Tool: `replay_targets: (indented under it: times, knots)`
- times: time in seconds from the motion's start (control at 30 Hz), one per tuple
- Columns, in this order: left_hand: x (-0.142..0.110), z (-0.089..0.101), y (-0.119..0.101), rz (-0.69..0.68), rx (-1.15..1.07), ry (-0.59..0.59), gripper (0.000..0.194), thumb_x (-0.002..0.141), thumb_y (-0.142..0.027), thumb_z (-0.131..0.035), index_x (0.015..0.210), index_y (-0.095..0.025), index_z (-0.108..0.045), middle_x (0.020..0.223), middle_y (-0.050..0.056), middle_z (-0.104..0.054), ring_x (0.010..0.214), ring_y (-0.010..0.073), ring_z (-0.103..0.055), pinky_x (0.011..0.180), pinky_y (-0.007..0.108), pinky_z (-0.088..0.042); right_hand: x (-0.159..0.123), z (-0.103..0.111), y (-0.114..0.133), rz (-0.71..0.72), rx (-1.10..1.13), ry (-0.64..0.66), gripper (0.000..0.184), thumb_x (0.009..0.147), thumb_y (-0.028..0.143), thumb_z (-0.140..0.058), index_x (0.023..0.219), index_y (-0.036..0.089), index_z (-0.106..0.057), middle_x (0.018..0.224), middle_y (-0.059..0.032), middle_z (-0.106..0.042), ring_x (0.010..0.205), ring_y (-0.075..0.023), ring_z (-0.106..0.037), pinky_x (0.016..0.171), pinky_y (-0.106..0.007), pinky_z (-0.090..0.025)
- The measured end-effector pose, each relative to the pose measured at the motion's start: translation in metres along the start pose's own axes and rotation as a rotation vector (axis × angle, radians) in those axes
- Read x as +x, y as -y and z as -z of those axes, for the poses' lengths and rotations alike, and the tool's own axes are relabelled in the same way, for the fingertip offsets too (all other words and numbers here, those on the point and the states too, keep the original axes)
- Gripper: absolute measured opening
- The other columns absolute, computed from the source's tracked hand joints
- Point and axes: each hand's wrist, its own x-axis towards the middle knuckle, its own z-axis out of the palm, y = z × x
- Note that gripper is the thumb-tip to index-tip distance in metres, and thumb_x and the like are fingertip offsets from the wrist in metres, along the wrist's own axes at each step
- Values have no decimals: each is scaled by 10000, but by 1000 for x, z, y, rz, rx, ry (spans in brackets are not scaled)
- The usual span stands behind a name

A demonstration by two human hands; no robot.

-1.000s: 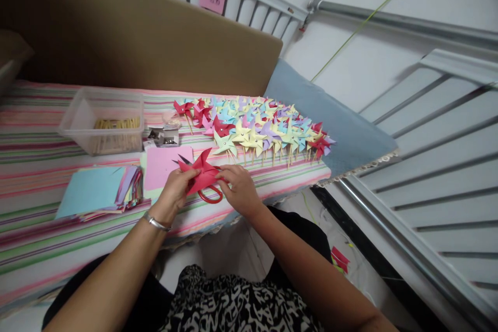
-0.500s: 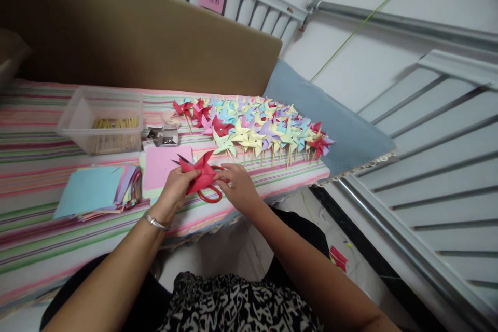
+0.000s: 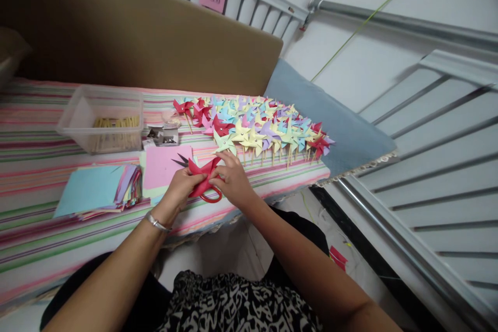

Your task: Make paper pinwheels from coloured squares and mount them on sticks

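A red paper pinwheel (image 3: 202,176), its corners partly folded in, is held between my two hands. My left hand (image 3: 184,184) pinches it from the left with the thumb on top near the middle. From the right, my right hand (image 3: 231,178) grips a corner of the red paper between thumb and fingers. Under the paper lie red-handled scissors (image 3: 212,197), with the dark blades pointing left and most of the middle hidden. Beside them is a pink paper square (image 3: 168,165) on other sheets.
Finished pinwheels (image 3: 268,129) on sticks stand crowded at the right back. A clear plastic box (image 3: 78,127) holds wooden sticks. A stack of coloured paper (image 3: 91,189) and a small box of metal pins (image 3: 169,137) lie on the striped cloth (image 3: 31,218). Cardboard (image 3: 155,41) stands behind.
Both hands have shifted slightly with the red paper, the left one to the right. My right fingers have moved inward over the paper, and more of the scissor blades shows.
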Motion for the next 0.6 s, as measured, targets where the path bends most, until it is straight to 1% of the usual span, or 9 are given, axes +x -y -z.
replay_targets:
  times: [0.17, 0.23, 0.37, 0.47, 0.6]
  knots:
    - [-4, -2, -3, 0, -2, 6, 171, 504, -199, -749, 627, -115, -665, 526, 20, -624, 430, 105, -495, 427, 210, -349, 0, -2, -2, -23, 20, -15, 36, 725, 217, -709, 718, 188, -691, 1379, -108, -489, 1344, -298, -326, 1098, -488, -253]
    - [-4, -2, -3, 6, -7, 1, 161, 505, -189, -750, 621, -118, -664, 519, 21, -621, 424, 107, -492, 422, 213, -343, 0, -3, -3, -16, 24, -4, 28, 745, 209, -685, 723, 191, -688, 1380, -100, -487, 1346, -296, -324, 1095, -500, -252]
    - [-1, -1, 1, 16, -19, 3, 144, 519, -182, -748, 617, -120, -663, 517, 20, -624, 420, 105, -491, 424, 211, -349, -1, -3, -4, 9, 25, 14, 81, 793, 189, -617, 763, 184, -692, 1384, -108, -480, 1351, -295, -312, 1093, -510, -249]
    - [1, 0, 5, 17, -37, 34, 148, 532, -190, -748, 634, -111, -674, 546, 29, -642, 443, 104, -517, 444, 204, -370, -1, -4, -2, 9, 23, 2, 81, 791, 180, -613, 759, 182, -687, 1378, -113, -485, 1350, -294, -314, 1096, -507, -247]
    - [1, 1, 8, 29, -65, 78, 188, 540, -216, -761, 667, -96, -692, 594, 55, -669, 479, 117, -555, 477, 208, -399, -1, -6, -1, -39, 43, -42, 40, 759, 188, -662, 726, 179, -682, 1372, -118, -491, 1350, -291, -318, 1103, -491, -241]
